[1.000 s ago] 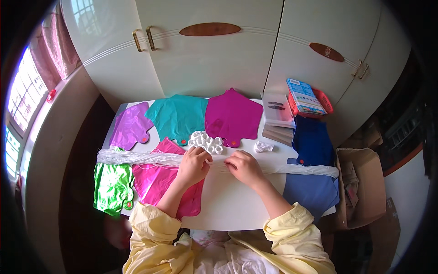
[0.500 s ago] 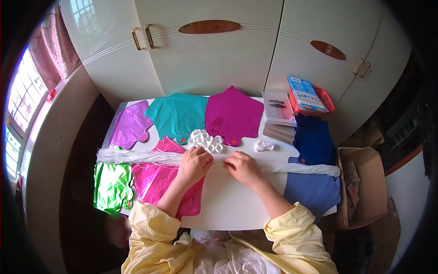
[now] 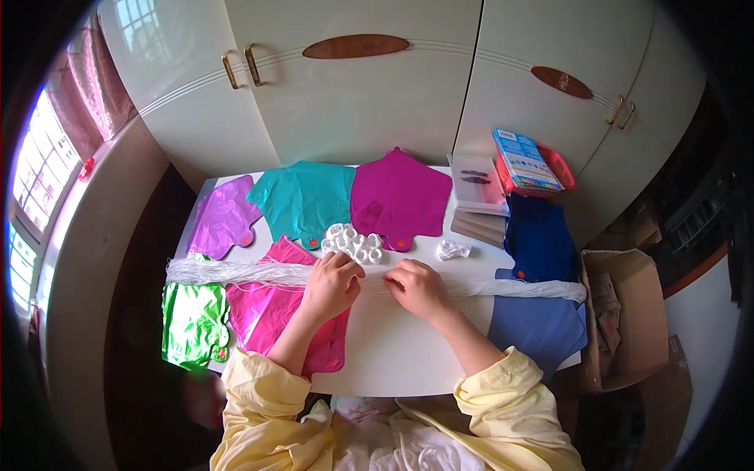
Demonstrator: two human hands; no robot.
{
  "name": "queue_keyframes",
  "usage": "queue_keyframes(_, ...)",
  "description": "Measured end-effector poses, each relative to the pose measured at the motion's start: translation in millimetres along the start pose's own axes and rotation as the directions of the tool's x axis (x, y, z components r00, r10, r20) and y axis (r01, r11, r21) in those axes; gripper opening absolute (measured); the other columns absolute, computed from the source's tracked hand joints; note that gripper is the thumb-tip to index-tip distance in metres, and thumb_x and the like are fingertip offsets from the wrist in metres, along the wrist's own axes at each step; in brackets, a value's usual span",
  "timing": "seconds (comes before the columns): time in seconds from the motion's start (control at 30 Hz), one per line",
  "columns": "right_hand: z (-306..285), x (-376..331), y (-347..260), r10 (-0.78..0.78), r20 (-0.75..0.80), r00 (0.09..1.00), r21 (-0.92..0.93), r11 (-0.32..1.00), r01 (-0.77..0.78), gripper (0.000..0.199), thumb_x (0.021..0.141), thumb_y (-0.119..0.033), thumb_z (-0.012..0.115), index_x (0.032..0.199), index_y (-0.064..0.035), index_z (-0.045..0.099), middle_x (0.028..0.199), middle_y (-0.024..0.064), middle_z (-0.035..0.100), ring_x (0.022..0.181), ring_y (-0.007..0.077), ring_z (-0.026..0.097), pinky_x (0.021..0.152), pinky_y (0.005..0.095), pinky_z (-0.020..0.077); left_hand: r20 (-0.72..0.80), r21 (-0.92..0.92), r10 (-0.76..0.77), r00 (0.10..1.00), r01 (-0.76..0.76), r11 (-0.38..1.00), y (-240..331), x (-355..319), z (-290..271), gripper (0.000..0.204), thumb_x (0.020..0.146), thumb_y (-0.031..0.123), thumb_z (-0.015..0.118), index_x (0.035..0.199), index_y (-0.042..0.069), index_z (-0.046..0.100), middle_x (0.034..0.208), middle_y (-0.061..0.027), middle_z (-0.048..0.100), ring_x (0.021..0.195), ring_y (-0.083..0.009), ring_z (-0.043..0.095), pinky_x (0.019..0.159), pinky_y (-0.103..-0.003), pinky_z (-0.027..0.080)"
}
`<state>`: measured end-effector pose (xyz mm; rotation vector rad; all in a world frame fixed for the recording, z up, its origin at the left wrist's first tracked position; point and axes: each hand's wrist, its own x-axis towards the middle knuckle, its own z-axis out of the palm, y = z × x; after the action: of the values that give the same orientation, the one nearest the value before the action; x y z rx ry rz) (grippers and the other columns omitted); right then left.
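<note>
A long bundle of thin white string [image 3: 522,289] stretches from left to right across the white table. My left hand [image 3: 333,284] rests on its middle part, fingers curled down and closed on the strands. A short gap away, my right hand [image 3: 416,287] pinches strands of the same bundle; its fingertips partly hide them. Just beyond my hands lies a cluster of several small white rolls [image 3: 353,242]. A crumpled white piece [image 3: 453,250] sits farther right. Under the string and my left forearm is a flat pink foil balloon [image 3: 259,310].
Flat foil balloons surround the string: green [image 3: 192,322], lilac [image 3: 224,212], teal [image 3: 302,200], magenta [image 3: 402,200], navy [image 3: 538,235], blue [image 3: 538,330]. Stacked boxes [image 3: 479,188] and a red basket [image 3: 559,166] stand back right. A cardboard box [image 3: 636,314] is beside the table.
Both hands stay at nearly the same spot on the string, with only slight finger movement. The whole view has shifted a little.
</note>
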<state>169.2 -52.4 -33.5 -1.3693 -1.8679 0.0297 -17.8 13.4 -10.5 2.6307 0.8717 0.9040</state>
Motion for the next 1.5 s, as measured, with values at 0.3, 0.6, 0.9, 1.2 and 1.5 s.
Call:
queue_keyframes(0.3,0.9,0.0,0.2,-0.013,0.006,1.000,0.002,1.000,0.013,0.004,0.070,-0.010,0.064,0.073,-0.0083,0.062,0.072,0.0042,0.056,0.071,0.0227,0.058,0.065,0.0347,0.0478,-0.007,0.117,0.053,0.999,-0.051,0.992,-1.4,-0.6,9.2,0.006,0.069,0.011,0.065,0.075,0.009,0.063,0.077,-0.0038,0.054,0.079,-0.0225,0.052,0.070,-0.035,0.043)
queue_keyframes(0.6,1.0,-0.1,0.5,0.019,0.006,1.000,-0.029,0.999,-0.018,0.007,0.071,-0.011,0.065,0.076,-0.0084,0.061,0.070,0.0052,0.056,0.070,0.0230,0.058,0.064,0.0350,0.0475,-0.043,0.029,0.054,0.998,-0.052,0.998,6.9,3.4,2.3,0.009,0.070,0.006,0.063,0.076,0.007,0.057,0.077,-0.0055,0.054,0.079,-0.0249,0.051,0.069,-0.037,0.041)
queue_keyframes(0.9,-7.2,7.9,-7.8,-0.064,-0.075,0.995,0.042,0.997,0.067,0.017,0.068,-0.006,0.067,0.079,-0.0050,0.055,0.078,0.0068,0.051,0.076,0.0253,0.054,0.066,0.0366,0.0450,-0.056,-0.018,0.102,0.993,-0.103,0.995,12.4,3.2,5.2,0.010,0.074,0.007,0.061,0.082,0.009,0.055,0.077,-0.0039,0.052,0.080,-0.0238,0.049,0.069,-0.035,0.033)
queue_keyframes(1.2,-5.5,12.0,-17.4,-0.077,-0.127,0.989,0.072,0.994,0.087,0.016,0.070,-0.006,0.065,0.081,-0.0057,0.054,0.081,0.0076,0.052,0.081,0.0265,0.053,0.074,0.0384,0.0425,-0.081,-0.046,0.104,0.991,-0.108,0.993,15.5,3.8,4.4,0.011,0.074,0.007,0.062,0.084,0.008,0.057,0.075,-0.0034,0.053,0.079,-0.0222,0.050,0.069,-0.034,0.034)
queue_keyframes(1.5,-7.0,9.3,-9.4,0.129,-0.062,0.990,0.338,0.936,-0.101,0.007,0.079,-0.008,0.058,0.082,-0.0037,0.053,0.078,0.0095,0.054,0.077,0.0260,0.053,0.068,0.0367,0.0419,0.013,0.040,0.020,1.000,-0.021,0.999,3.0,0.7,11.0,0.016,0.072,0.012,0.066,0.084,0.007,0.058,0.070,-0.0039,0.058,0.077,-0.0219,0.053,0.070,-0.034,0.037)
